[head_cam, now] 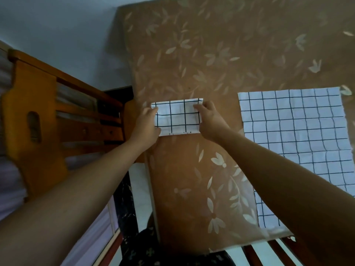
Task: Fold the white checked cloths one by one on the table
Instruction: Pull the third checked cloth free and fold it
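An unfolded checked cloth (pixel 295 141) is lying flat at 3 o'clock. The left hand (pixel 147 124) and right hand (pixel 210 122), set apart, are gripping opposite ends of the folded checked cloth (pixel 178 116), which is lying at 12 o'clock on the floral tablecloth (pixel 192 54).

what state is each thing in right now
folded checked cloth: folded into a small rectangle, flat on the table, held at both ends
spread checked cloth: unfolded, lying flat to the right
left hand: grips the folded checked cloth's left end
right hand: grips its right end
table: under a brown leaf-patterned cover
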Motion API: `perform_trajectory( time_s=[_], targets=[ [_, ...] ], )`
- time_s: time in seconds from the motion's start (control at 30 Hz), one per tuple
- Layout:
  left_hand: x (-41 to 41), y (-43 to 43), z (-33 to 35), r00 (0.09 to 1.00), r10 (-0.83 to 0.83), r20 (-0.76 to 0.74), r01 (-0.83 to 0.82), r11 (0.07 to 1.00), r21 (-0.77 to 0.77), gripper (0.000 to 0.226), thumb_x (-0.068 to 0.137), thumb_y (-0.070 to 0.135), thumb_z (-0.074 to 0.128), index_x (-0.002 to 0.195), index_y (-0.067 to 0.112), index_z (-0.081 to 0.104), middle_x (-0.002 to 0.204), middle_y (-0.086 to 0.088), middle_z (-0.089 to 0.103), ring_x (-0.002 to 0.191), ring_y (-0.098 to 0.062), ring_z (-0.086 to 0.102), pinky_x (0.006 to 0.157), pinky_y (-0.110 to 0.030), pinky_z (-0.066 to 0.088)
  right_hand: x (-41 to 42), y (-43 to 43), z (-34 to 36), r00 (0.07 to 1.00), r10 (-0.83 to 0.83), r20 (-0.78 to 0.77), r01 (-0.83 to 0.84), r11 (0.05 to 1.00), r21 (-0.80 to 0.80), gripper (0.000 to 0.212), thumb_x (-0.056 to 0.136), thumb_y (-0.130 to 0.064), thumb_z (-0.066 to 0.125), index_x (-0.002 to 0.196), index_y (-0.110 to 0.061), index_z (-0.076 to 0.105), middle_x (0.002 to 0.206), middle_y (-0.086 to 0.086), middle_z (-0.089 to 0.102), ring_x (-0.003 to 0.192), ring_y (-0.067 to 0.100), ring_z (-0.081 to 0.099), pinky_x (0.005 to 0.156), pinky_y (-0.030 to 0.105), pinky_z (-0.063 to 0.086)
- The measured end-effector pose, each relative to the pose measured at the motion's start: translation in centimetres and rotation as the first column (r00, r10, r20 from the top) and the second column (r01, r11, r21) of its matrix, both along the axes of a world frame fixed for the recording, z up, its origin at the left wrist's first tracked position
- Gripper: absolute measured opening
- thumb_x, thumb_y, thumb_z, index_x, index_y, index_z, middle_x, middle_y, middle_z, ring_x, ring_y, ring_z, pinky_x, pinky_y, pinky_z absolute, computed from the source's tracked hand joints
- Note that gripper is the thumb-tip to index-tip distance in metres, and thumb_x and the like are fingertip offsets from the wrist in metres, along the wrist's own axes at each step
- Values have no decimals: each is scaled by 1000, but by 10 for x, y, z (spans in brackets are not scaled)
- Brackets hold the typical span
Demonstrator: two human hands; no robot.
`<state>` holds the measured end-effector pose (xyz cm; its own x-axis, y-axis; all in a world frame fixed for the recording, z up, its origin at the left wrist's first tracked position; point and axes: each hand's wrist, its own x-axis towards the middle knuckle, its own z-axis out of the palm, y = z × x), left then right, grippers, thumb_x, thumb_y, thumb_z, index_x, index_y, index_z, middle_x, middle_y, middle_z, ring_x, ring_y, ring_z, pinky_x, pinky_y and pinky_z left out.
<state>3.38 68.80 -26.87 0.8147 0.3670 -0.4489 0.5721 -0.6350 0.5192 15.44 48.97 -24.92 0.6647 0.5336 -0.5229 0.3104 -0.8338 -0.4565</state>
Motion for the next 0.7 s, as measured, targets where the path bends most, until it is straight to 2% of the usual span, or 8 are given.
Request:
perform_trajectory(
  time_s=[0.07,0.13,0.2,0.3,0.4,0.47,0.57,0.7],
  targets=[
    [-4,-4,5,1000,-3,-19,5,996,85,71,87,7,73,152,10,42,153,-13,35,140,-32,34,114,-36,33,-1,2,-7,999,29,46,-28,999,-20,72,87,4,53,153,-19,37,151,9,30,128,36,44,105,49,50],
    [-9,-6,6,1000,-8,15,5,979,206,65,93,20,70,151,16,42,155,-14,28,142,-35,30,114,-44,36,-2,1,-9,978,99,183,-84,993,-87,68,87,-1,57,150,-21,39,153,13,28,134,38,37,108,53,46],
    [-10,-6,4,995,-65,73,39,949,313,58,98,27,64,150,14,42,158,-17,27,145,-38,29,116,-48,38,-4,3,-10,939,167,300,-134,983,-127,65,91,-6,61,150,-21,39,159,15,25,142,39,31,113,54,40],
    [-2,-7,-5,973,-207,106,150,908,391,59,105,31,51,156,7,34,166,-20,19,154,-38,18,123,-50,26,-4,11,-15,886,246,392,-239,969,-68,59,100,-12,53,156,-16,32,167,14,19,155,35,15,124,50,22],
    [10,-15,-17,935,-342,97,270,860,433,63,107,36,42,160,7,25,170,-18,11,157,-34,7,127,-48,13,-4,20,-30,854,332,402,-333,940,-69,55,108,-23,29,160,-10,23,171,12,11,158,32,1,128,46,4],
    [14,-18,-29,918,-392,51,322,817,479,67,107,42,36,161,7,19,170,-17,8,158,-33,6,127,-47,8,-5,21,-42,838,381,390,-370,923,-106,59,106,-30,20,161,-8,20,171,12,9,158,34,-1,128,49,4],
    [11,-16,-48,910,-415,-14,362,777,515,74,106,54,27,163,9,13,170,-18,6,158,-34,6,128,-50,10,-6,17,-61,823,399,405,-370,916,-151,62,109,-41,18,162,-10,15,171,13,6,158,34,-1,128,52,5],
    [6,-13,-61,899,-437,-12,372,751,545,77,106,60,19,163,9,12,170,-20,6,158,-35,6,128,-51,10,-3,12,-69,814,396,424,-336,918,-211,74,105,-63,7,163,-18,2,171,12,-6,158,30,-8,126,56,2]
  ],
)
